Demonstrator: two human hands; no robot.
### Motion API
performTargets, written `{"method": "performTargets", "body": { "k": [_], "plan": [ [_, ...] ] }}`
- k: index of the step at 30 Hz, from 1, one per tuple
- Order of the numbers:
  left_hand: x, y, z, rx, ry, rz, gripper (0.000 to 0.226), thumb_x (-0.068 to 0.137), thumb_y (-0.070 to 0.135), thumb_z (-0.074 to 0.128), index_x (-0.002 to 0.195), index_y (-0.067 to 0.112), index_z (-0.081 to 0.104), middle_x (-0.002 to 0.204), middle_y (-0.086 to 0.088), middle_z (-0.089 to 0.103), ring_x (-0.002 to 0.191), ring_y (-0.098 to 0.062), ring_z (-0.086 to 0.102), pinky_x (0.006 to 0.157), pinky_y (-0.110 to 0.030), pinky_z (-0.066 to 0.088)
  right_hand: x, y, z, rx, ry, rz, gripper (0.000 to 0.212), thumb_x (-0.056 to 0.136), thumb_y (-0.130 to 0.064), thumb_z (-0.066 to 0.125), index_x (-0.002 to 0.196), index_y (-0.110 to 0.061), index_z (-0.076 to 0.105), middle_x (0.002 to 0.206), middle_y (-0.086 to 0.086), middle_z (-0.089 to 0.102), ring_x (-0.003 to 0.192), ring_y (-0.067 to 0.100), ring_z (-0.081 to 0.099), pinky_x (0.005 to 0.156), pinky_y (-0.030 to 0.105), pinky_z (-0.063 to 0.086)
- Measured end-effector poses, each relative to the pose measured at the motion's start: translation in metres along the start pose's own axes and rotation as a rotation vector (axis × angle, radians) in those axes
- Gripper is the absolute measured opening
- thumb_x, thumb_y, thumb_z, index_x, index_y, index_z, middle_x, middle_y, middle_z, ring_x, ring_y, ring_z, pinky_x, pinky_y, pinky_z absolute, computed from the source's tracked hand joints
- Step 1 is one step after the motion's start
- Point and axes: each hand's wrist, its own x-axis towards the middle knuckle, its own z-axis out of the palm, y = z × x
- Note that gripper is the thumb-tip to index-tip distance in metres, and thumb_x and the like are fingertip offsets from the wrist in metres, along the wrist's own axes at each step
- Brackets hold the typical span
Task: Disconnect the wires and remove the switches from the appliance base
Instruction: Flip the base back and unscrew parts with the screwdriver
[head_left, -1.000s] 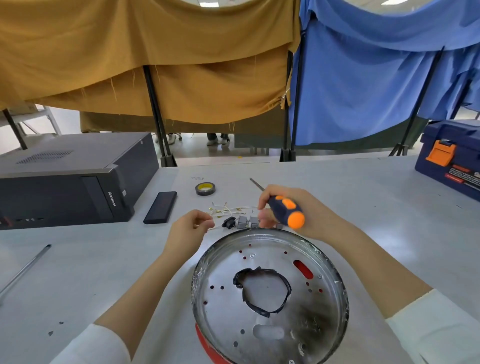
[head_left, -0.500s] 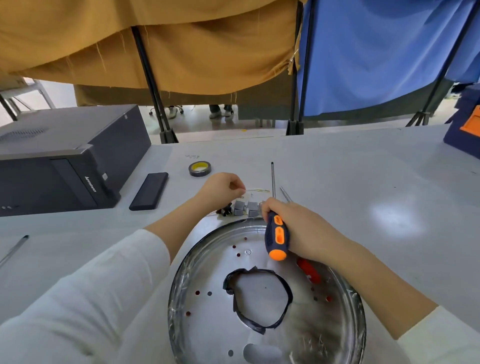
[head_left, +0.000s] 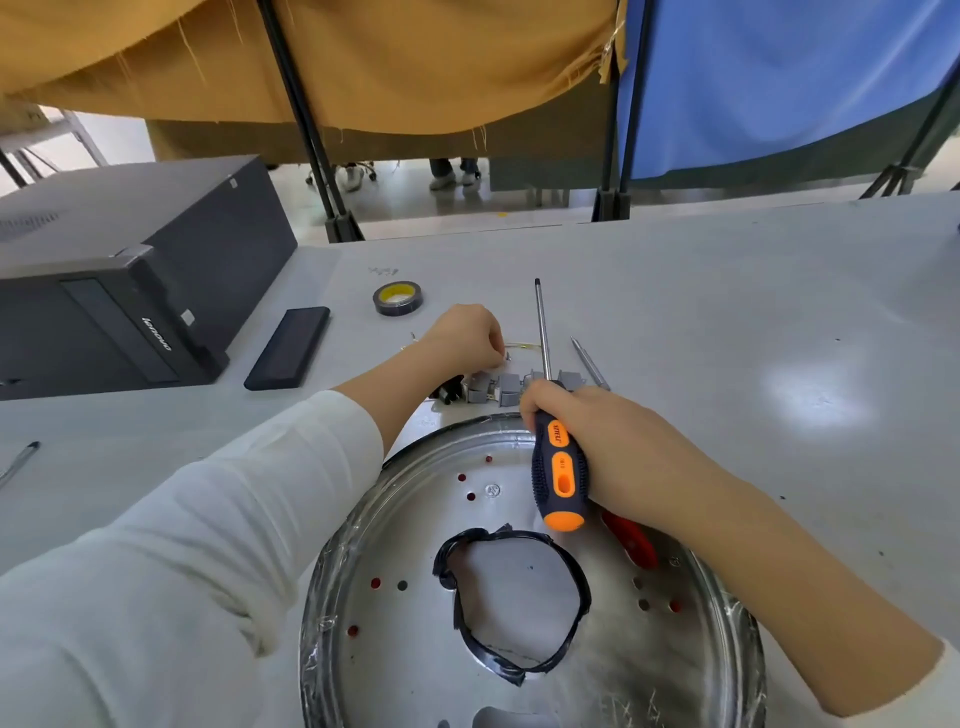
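Gripping a screwdriver (head_left: 558, 467) by its black-and-orange handle, the person's right hand (head_left: 613, 447) is wrapped firmly round the tool, its long shaft pointing away toward the far edge of the bench (head_left: 727, 312). The left hand (head_left: 462, 338) is curled into a loose fist just beyond the switches (head_left: 498, 387), its fingertips apparently pinching the thin yellowish wires (head_left: 519, 344) that lie there; the exact hold is hidden behind the knuckles.

The small grey switches sit in a short row on the bench, just past the far rim of the appliance base (head_left: 691, 675), a round metal pan lying at the near edge with a ring of black tape (head_left: 511, 603) round its central hole. A spare screwdriver bit (head_left: 589, 362) rests beside the switches on the right. Farther back stand a roll of tape (head_left: 397, 298), a flat black case (head_left: 288, 354) and a black computer tower (head_left: 130, 270) near the left edge; a metal rod (head_left: 18, 460) lies at the far left.

By appearances the switches are already out of the base, and the work in hand is freeing the last wires from them. The next move likely calls for steadying one switch with the left hand while the screwdriver tip is brought onto its terminal, with care that the light parts do not skid across the smooth surface.
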Motion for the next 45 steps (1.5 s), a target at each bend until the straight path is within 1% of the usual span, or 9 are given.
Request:
{"method": "performTargets", "body": {
  "k": [11, 16, 20, 22, 24, 28, 34, 39, 45],
  "plan": [
    [-0.015, -0.003, -0.007, -0.076, 0.077, 0.011, 0.022, 0.088, 0.018, 0.061, 0.108, 0.011, 0.068, 0.105, -0.004, 0.069, 0.095, -0.018, 0.062, 0.081, -0.029, 0.051, 0.0, -0.001, -0.003, 0.017, -0.016, 0.038, 0.044, 0.076, -0.009, 0.055, 0.089, -0.04, 0.027, 0.077, -0.005, 0.048, 0.073, 0.017, 0.047, 0.06, 0.033, 0.042],
    [-0.07, 0.008, -0.019, -0.423, -0.035, 0.102, 0.014, 0.09, 0.032, 0.061, 0.082, 0.024, 0.07, 0.061, 0.019, 0.064, 0.057, 0.001, 0.054, 0.055, -0.012, 0.044, 0.001, -0.004, -0.012, 0.134, 0.085, 0.097, 0.034, 0.077, -0.01, 0.056, 0.094, -0.034, 0.04, 0.08, -0.001, 0.059, 0.073, 0.023, 0.054, 0.064, 0.04, 0.047],
    [-0.108, 0.012, -0.014, -0.352, -0.191, 0.221, 0.03, 0.096, 0.04, 0.05, 0.091, 0.013, 0.063, 0.075, 0.006, 0.057, 0.065, 0.0, 0.049, 0.061, -0.011, 0.038, -0.006, -0.008, -0.023, 0.237, 0.168, 0.093, 0.03, 0.077, -0.003, 0.06, 0.098, -0.023, 0.049, 0.082, 0.002, 0.062, 0.075, 0.029, 0.057, 0.068, 0.046, 0.049],
    [-0.119, 0.01, -0.01, -0.266, -0.229, 0.25, 0.024, 0.098, 0.034, 0.049, 0.104, 0.015, 0.062, 0.092, -0.001, 0.063, 0.083, -0.011, 0.055, 0.076, -0.022, 0.043, -0.012, -0.011, -0.027, 0.245, 0.175, 0.09, 0.032, 0.074, -0.002, 0.061, 0.097, -0.021, 0.051, 0.083, 0.002, 0.063, 0.076, 0.029, 0.058, 0.069, 0.045, 0.049],
    [-0.125, 0.006, -0.009, -0.246, -0.206, 0.239, 0.015, 0.099, 0.025, 0.049, 0.105, 0.02, 0.061, 0.101, -0.005, 0.064, 0.09, -0.018, 0.055, 0.076, -0.027, 0.039, -0.017, -0.014, -0.029, 0.227, 0.155, 0.097, 0.033, 0.073, -0.002, 0.062, 0.098, -0.022, 0.051, 0.087, 0.002, 0.065, 0.078, 0.028, 0.06, 0.07, 0.045, 0.05],
    [-0.137, -0.004, -0.009, -0.243, -0.105, 0.128, 0.028, 0.099, 0.024, 0.049, 0.124, 0.019, 0.059, 0.113, 0.0, 0.061, 0.104, -0.018, 0.053, 0.076, -0.022, 0.032, -0.025, -0.016, -0.029, 0.162, 0.104, 0.119, 0.035, 0.075, -0.002, 0.06, 0.1, -0.024, 0.05, 0.093, 0.002, 0.065, 0.083, 0.029, 0.061, 0.074, 0.046, 0.05],
    [-0.164, -0.026, -0.006, -0.24, 0.022, -0.099, 0.01, 0.1, 0.016, 0.041, 0.101, 0.016, 0.051, 0.106, -0.01, 0.059, 0.089, -0.024, 0.047, 0.069, -0.028, 0.03, -0.027, -0.019, -0.029, 0.097, 0.047, 0.135, 0.039, 0.074, -0.009, 0.07, 0.1, -0.027, 0.047, 0.089, -0.001, 0.062, 0.079, 0.026, 0.059, 0.069, 0.04, 0.051],
    [-0.181, -0.036, -0.009, -0.211, -0.013, -0.215, 0.027, 0.102, 0.018, 0.035, 0.123, 0.007, 0.049, 0.117, -0.015, 0.058, 0.096, -0.029, 0.051, 0.075, -0.029, 0.035, -0.021, -0.021, -0.022, 0.022, 0.043, 0.149, 0.04, 0.075, -0.009, 0.069, 0.098, -0.031, 0.044, 0.088, 0.0, 0.062, 0.077, 0.026, 0.058, 0.069, 0.043, 0.051],
    [-0.184, -0.031, -0.019, -0.239, -0.064, -0.093, 0.033, 0.097, 0.035, 0.047, 0.127, 0.022, 0.046, 0.095, 0.0, 0.063, 0.075, -0.013, 0.058, 0.064, -0.027, 0.04, -0.015, -0.021, -0.02, -0.033, 0.009, 0.126, 0.037, 0.076, -0.01, 0.066, 0.095, -0.032, 0.043, 0.091, -0.002, 0.062, 0.079, 0.025, 0.058, 0.068, 0.039, 0.051]
  ]
}}
